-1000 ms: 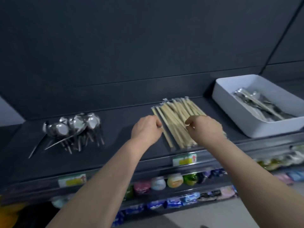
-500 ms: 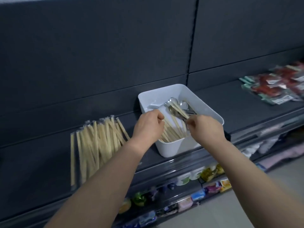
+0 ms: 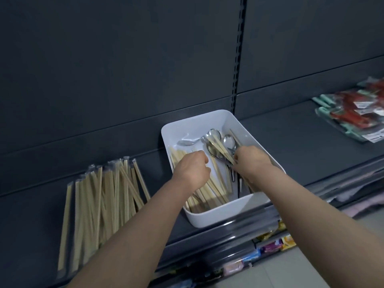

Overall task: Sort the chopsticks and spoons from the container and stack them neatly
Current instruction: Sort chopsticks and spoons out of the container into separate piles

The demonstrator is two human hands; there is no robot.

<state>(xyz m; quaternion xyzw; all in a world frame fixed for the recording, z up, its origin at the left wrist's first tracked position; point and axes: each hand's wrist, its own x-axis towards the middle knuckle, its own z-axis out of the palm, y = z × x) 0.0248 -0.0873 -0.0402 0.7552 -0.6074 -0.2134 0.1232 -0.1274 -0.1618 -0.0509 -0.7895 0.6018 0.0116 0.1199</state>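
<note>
Both hands have left the sorted pile and now reach down into the container.

Left hand (image 3: 192,171): forearm extended up from the lower left, back of hand uppermost, fingers curled under into a loose fist. Whether it grips anything cannot be told; it sits directly over the chopsticks (image 3: 209,194).

Right hand (image 3: 252,161): forearm extended from the lower right, fingers curled and closed on the near ends of a few chopsticks that cross the spoons (image 3: 228,140) just ahead of it.

Container (image 3: 228,213): one, white, rectangular, around both hands, on the dark shelf (image 3: 301,146) at its front edge.

Spoons: four bowls visible, metal, all beyond the fingertips, handles running back beneath the right hand.

Chopsticks in container: many, overlapping, mostly under and behind the left hand; no exact count possible.

Sorted pile (image 3: 104,200): wrapped chopsticks, well over a dozen, fanned lengthwise on the shelf, well left of the left hand.

Packets (image 3: 351,119): red and teal, stacked, far right of the right hand; number unclear.

Coloured goods (image 3: 272,245): below the shelf, under the right forearm, blurred.
</note>
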